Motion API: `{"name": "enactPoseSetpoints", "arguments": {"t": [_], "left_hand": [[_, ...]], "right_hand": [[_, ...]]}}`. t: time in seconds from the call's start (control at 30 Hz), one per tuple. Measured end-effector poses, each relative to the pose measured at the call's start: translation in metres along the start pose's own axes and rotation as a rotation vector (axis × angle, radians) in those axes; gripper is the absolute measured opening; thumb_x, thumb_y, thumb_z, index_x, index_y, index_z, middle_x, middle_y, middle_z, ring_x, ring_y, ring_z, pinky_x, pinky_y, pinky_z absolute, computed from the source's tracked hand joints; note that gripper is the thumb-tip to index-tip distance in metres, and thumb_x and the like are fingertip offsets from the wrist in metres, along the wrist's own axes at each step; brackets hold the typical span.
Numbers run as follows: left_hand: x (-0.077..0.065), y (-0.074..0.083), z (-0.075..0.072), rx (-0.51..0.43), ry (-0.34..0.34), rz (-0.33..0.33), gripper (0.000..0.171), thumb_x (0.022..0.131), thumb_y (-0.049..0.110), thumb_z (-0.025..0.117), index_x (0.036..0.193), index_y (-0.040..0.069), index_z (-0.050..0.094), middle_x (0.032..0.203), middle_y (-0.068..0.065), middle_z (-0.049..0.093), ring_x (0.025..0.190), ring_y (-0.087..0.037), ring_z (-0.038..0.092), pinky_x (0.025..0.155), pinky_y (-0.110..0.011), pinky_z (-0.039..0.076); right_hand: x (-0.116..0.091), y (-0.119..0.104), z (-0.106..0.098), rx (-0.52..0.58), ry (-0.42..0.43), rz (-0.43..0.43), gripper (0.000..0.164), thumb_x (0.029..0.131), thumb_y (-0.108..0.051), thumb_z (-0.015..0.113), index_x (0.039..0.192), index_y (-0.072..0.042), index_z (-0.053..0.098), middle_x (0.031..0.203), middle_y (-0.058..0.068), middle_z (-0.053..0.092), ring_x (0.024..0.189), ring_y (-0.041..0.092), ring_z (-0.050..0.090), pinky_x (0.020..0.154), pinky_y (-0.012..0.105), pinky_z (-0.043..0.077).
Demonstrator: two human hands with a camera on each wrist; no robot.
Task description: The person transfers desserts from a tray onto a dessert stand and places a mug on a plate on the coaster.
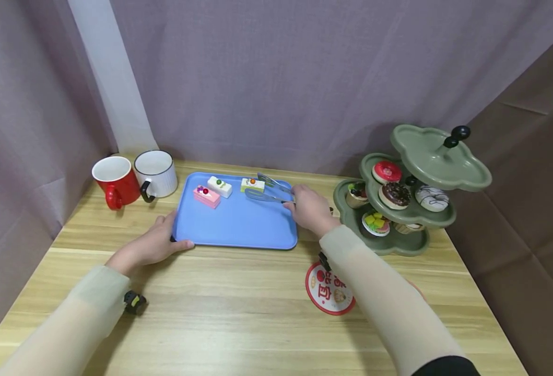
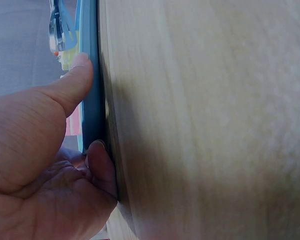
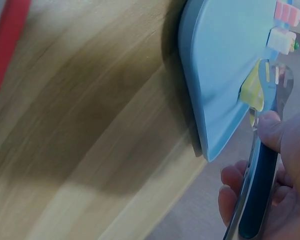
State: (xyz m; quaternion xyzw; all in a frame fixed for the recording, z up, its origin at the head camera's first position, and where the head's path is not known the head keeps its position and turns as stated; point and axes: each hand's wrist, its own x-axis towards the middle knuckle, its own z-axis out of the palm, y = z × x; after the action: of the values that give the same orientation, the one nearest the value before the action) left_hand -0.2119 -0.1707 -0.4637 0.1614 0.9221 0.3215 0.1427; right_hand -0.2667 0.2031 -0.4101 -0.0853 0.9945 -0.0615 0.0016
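Note:
On the wooden table lies a blue tray [image 1: 234, 227]. My left hand [image 1: 151, 243] grips its near-left corner, thumb along the rim [image 2: 92, 100] and fingers tucked against the underside. Metal tongs [image 1: 263, 197] with dark handle grips [image 3: 260, 185] are held in my right hand [image 1: 311, 209] over the tray's right side. Their two ends stand apart around a yellow-green cake piece [image 1: 253, 186] with an orange topping. To its left on the tray sit a white cake piece [image 1: 219, 188] with a green topping and a pink cake piece [image 1: 207, 197] with red and purple berries.
A red mug [image 1: 122, 183] and a white mug [image 1: 161, 175] stand left of the tray. At right is a green tiered stand [image 1: 445, 167] bearing several donuts and small cakes. A round red-rimmed coaster [image 1: 325, 300] lies below my right forearm. Curtains hang behind.

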Motion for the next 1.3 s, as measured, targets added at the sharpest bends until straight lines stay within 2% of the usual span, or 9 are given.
{"name": "enactPoseSetpoints", "arguments": {"t": [1.03,1.3], "left_hand": [[-0.0011,0.0047,-0.0026,0.003,-0.018,-0.024,0.102,0.091,0.043,0.065,0.148,-0.013,0.003,0.135,-0.039,0.027,0.122,-0.044,0.038,0.106,-0.061,0.026],[-0.0009,0.0026,-0.0017,0.002,-0.009,-0.013,0.101,0.091,0.042,0.065,0.148,-0.013,0.003,0.134,-0.039,0.028,0.121,-0.044,0.038,0.106,-0.061,0.027]], "right_hand": [[0.0018,-0.0094,0.0048,-0.041,0.048,-0.005,0.029,0.097,-0.036,0.058,0.102,-0.008,0.055,0.100,0.007,0.059,0.084,0.027,0.059,0.069,0.046,0.049],[0.0008,-0.0093,0.0058,-0.046,0.060,-0.011,0.026,0.097,-0.034,0.058,0.101,-0.009,0.055,0.099,0.007,0.060,0.086,0.028,0.061,0.070,0.046,0.050]]}}
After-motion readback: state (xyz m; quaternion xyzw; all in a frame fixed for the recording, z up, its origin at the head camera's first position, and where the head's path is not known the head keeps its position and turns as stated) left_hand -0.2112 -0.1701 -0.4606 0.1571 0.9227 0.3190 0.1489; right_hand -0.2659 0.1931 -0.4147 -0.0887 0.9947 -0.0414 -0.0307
